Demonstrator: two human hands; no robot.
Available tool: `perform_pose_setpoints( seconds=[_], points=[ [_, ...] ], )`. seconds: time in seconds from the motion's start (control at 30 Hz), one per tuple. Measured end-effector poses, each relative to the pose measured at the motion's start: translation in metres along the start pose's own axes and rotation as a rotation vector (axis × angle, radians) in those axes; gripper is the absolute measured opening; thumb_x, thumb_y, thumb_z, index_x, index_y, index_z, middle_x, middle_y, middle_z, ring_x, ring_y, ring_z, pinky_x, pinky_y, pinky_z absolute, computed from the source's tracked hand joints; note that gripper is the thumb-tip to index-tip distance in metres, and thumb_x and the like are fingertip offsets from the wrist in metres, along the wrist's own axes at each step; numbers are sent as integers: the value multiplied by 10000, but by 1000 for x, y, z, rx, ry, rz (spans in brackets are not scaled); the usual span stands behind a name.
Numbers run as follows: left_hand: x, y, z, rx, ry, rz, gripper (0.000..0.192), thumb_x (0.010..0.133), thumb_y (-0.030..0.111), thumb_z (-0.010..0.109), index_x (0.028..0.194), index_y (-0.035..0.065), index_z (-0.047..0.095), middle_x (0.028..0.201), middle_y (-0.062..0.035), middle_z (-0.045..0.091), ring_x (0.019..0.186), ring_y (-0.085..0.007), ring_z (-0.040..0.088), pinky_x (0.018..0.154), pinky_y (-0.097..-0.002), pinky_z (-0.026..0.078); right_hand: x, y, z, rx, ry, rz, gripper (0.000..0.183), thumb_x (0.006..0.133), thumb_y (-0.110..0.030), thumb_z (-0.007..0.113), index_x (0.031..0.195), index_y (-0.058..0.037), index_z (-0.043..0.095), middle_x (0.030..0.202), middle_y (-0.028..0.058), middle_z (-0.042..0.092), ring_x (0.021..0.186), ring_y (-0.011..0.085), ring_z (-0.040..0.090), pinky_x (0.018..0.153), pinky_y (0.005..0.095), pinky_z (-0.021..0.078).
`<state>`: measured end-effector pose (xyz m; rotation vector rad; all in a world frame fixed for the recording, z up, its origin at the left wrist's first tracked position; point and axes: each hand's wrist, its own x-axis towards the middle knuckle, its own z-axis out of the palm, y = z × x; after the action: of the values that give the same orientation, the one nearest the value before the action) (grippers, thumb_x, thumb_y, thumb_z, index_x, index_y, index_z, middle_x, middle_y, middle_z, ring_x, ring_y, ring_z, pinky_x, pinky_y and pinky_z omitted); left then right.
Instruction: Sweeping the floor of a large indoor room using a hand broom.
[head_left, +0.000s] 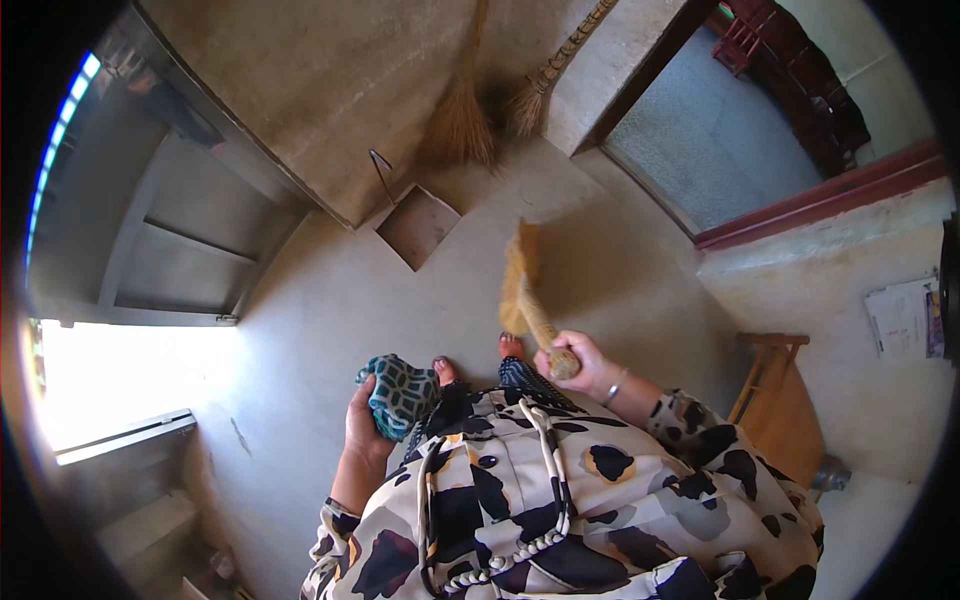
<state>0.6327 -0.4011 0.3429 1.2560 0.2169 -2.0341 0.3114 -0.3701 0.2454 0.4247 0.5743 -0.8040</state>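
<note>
My right hand (589, 365) grips the handle of a short straw hand broom (521, 281). Its bristles point away from me, above the floor and slightly blurred. A bunched cloth (397, 394) with a teal and grey pattern is in my left hand (365, 427), thumb pressed on its near side. The two hands are apart, one on each side of my body. On the concrete floor (330, 300) ahead lies a square dustpan (418, 225) with an upright thin metal handle.
Two larger straw brooms (463, 124) lean in the corner behind the dustpan. A doorway with a red sill (817, 202) opens at the right. Grey metal doors (180, 217) stand at the left beside bright daylight. A folded wooden table (784, 412) leans against the right wall.
</note>
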Motion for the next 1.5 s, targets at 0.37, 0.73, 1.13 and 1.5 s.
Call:
perform_pose_setpoints(
  seconds=[0.37, 0.73, 1.13, 1.5],
  points=[
    [39, -91, 96, 34, 2, 49, 398, 796, 297, 441, 1085, 23, 459, 1046, -141, 518, 960, -294, 497, 850, -407, 388, -93, -137, -41, 268, -209, -65, 437, 671, -122, 483, 1018, 84, 317, 826, 139, 433, 635, 154, 492, 537, 244, 462],
    [62, -196, 181, 170, -14, 72, 403, 788, 329, 456, 1068, 41, 475, 1056, -132, 518, 962, -284, 500, 852, -397, 389, -246, -289, -199, -90, 270, -480, 235, 752, -150, 513, 921, -19, 417, 750, 111, 500, 588, 173, 508, 510, 282, 445],
    [100, -339, 285, 289, 44, 139, 455, 783, 394, 423, 1061, 38, 479, 1046, -151, 521, 946, -302, 502, 843, -417, 387, -232, -349, -326, -150, 146, -199, 133, 665, -89, 518, 782, -38, 478, 728, 45, 514, 638, 140, 513, 551, 267, 437],
    [-135, -311, 375, 402, -138, 106, 438, 780, 382, 429, 1087, 70, 462, 1062, -146, 512, 972, -310, 487, 855, -429, 373, -470, -216, -82, 212, -216, -148, 300, 729, -143, 462, 924, 77, 404, 827, 144, 476, 649, 162, 526, 559, 233, 454]
  ],
)
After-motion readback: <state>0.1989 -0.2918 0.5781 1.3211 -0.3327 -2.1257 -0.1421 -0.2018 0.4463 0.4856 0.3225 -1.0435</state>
